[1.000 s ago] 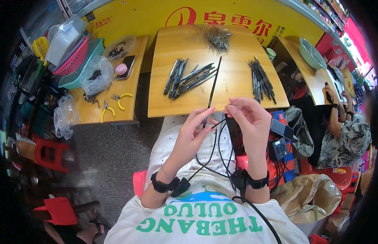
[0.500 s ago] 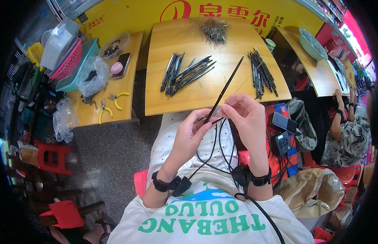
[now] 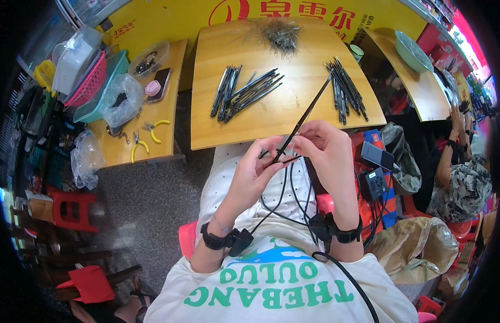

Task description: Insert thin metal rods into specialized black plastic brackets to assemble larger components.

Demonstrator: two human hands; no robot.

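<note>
Over my lap, my left hand (image 3: 253, 168) has its fingers closed round the lower end of a slim black rod-like strand (image 3: 309, 110). The strand slants up and to the right, its far tip in front of the right bundle on the table. A short dark piece also crosses near my left fingertips. My right hand (image 3: 326, 146) is beside it, thumb and forefinger pinched at what looks like a thin wire, partly hidden by the fingers. Bundles of similar black strands (image 3: 254, 92) lie on the left of the wooden table (image 3: 293, 107), another bundle (image 3: 346, 89) on the right.
A tangle of fine wires (image 3: 282, 36) lies at the table's far edge. On the left side table are yellow-handled pliers (image 3: 139, 146), a phone (image 3: 162, 81) and stacked baskets (image 3: 88, 81). Black cables (image 3: 285, 218) run from my wristbands. Another person (image 3: 457, 183) sits at right.
The black strand now leans further right, its tip moved right and slightly down towards the right bundle. My hands stay close together, the right one slightly lower.
</note>
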